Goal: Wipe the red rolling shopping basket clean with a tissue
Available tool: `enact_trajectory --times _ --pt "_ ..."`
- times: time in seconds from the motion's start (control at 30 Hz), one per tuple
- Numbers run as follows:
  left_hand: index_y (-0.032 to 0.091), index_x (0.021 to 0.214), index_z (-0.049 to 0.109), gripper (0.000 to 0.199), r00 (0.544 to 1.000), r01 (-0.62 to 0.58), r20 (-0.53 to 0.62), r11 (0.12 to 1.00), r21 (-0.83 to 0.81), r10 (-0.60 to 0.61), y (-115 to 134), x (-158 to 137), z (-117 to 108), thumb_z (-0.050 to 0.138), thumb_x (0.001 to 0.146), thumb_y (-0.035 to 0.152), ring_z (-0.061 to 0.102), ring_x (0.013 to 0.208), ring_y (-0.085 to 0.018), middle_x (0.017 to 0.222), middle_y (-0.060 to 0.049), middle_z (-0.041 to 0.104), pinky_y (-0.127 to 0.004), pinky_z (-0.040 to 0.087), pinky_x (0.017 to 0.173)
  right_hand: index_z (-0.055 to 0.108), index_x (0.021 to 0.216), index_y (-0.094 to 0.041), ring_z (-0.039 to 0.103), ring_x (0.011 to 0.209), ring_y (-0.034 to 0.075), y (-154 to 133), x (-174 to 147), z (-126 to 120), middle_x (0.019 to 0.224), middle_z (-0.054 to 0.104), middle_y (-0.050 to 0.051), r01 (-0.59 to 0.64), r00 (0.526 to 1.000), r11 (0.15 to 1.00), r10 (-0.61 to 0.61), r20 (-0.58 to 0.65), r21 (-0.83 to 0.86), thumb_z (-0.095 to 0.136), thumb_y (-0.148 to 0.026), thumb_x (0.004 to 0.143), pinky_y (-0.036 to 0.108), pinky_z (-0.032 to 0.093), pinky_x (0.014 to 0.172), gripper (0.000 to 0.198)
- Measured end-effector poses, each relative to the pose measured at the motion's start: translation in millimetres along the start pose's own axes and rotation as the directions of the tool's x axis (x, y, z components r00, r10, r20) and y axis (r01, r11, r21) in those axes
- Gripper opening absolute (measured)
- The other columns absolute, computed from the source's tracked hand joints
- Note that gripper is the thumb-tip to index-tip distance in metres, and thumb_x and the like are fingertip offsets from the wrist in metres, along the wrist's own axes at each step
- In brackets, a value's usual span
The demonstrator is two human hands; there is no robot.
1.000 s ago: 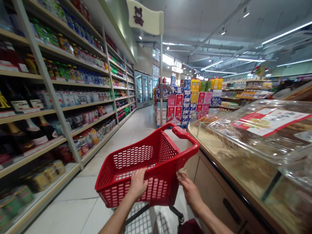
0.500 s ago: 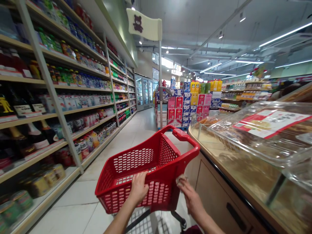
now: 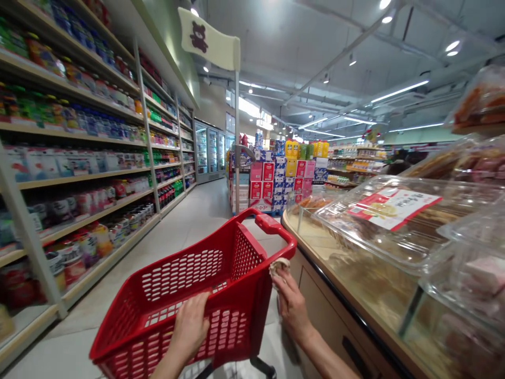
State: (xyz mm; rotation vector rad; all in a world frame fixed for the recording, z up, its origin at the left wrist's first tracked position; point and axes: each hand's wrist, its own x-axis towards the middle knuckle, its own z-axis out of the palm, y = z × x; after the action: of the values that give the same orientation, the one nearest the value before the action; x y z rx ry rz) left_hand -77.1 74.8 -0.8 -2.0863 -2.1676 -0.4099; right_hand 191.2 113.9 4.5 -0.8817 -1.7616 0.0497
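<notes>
A red plastic shopping cart [image 3: 236, 295] with slotted basket walls stands in front of me, its handle [image 3: 272, 225] toward the far right. My left hand [image 3: 191, 323] is closed over the near side rim of the basket, fingertips inside. In my right hand [image 3: 291, 302] is a crumpled whitish cloth [image 3: 280, 267], pressed against the side of the cart just below the handle. The basket holds nothing that I can see. A pole with a cream bear flag [image 3: 209, 39] rises beyond the cart.
Shelves of bottles and cans [image 3: 87, 134] line the left side. On the right, a wooden counter [image 3: 339, 295] carries clear plastic food boxes [image 3: 379, 221] close to the cart. Stacked cartons [image 3: 262, 181] stand ahead, and glass-door fridges [image 3: 209, 150] are at the aisle's far end.
My right hand has moved the cloth up along the cart's side toward the handle. The left hand stays on the rim. The view has shifted right, so the cart appears further left and nearer.
</notes>
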Motion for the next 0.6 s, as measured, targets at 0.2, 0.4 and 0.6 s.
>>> enact_trajectory --times 0.2,0.4,0.6 --pt "0.014 0.112 0.049 0.048 0.977 -0.077 -0.201 0.997 -0.030 0.070 -26 45 42 0.039 0.066 0.020 0.049 0.104 -0.023 0.113 -0.009 0.057 -0.038 0.034 0.089 0.062 0.098 -0.023 0.057 0.093 0.018 28 5 57 0.096 0.062 0.008 -0.085 0.983 0.995 0.076 0.169 0.048 0.043 -0.010 0.074 0.030 0.047 0.082 0.033" --pt "0.012 0.104 0.054 0.043 0.921 -0.108 -0.384 0.991 -0.073 0.072 -36 92 67 0.037 0.067 0.027 0.054 0.093 -0.025 0.100 -0.011 0.063 -0.039 0.037 0.082 0.063 0.094 -0.021 0.059 0.083 0.016 23 30 77 0.089 0.064 0.004 -0.346 0.920 0.921 0.295 0.259 0.179 0.043 -0.009 0.068 0.026 0.047 0.076 0.035" --pt "0.011 0.104 0.053 0.042 0.919 -0.118 -0.388 0.989 -0.094 0.073 -31 105 60 0.038 0.067 0.026 0.053 0.092 -0.025 0.098 -0.011 0.062 -0.040 0.035 0.082 0.057 0.105 -0.017 0.058 0.081 0.016 6 110 52 0.099 0.060 0.006 -0.532 0.836 0.802 0.548 0.018 0.271 0.048 -0.017 0.068 0.020 0.050 0.056 0.039"
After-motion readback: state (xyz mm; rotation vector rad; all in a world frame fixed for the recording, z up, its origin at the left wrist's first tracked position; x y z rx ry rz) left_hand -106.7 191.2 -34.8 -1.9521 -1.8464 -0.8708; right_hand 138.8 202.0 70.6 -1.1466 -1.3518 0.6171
